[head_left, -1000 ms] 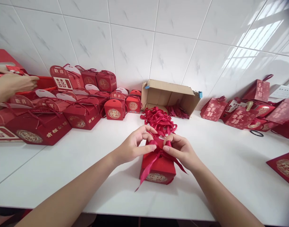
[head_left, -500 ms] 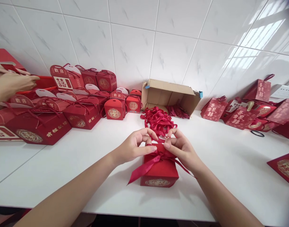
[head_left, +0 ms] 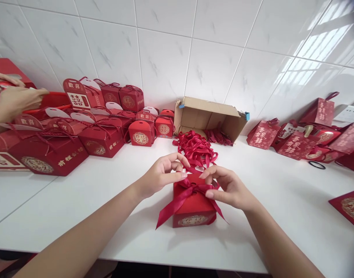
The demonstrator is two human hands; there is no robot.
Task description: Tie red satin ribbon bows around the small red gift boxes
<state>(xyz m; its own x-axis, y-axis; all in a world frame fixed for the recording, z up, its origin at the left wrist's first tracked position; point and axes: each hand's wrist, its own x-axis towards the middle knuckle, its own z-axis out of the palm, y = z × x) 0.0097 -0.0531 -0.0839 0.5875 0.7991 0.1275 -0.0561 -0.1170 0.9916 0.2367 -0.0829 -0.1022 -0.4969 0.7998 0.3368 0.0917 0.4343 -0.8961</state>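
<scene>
A small red box (head_left: pixel 194 210) with a gold emblem on its front stands on the white table, a dark pink ribbon bow (head_left: pixel 178 200) tied at its top. My left hand (head_left: pixel 164 173) is at the bow's left loop, thumb and fingers curled close round the ribbon there. At the right side of the bow is my right hand (head_left: pixel 227 187), its thumb and index finger apart, the thumb touching the ribbon. Behind the box lies a heap of loose red ribbons (head_left: pixel 194 148).
An open cardboard box (head_left: pixel 211 110) lies on its side by the tiled wall. Many red gift boxes (head_left: pixel 103 137) stand at the left, more red bags (head_left: pixel 260 134) at the right. A black ring (head_left: pixel 316 165) lies nearby. Another person's hands (head_left: pixel 17 98) are at the far left.
My right hand has moved right and opened its fingers. My left hand has shifted slightly left and up. The right ribbon tail hangs lower and nearer the box. The other person's hands have shifted.
</scene>
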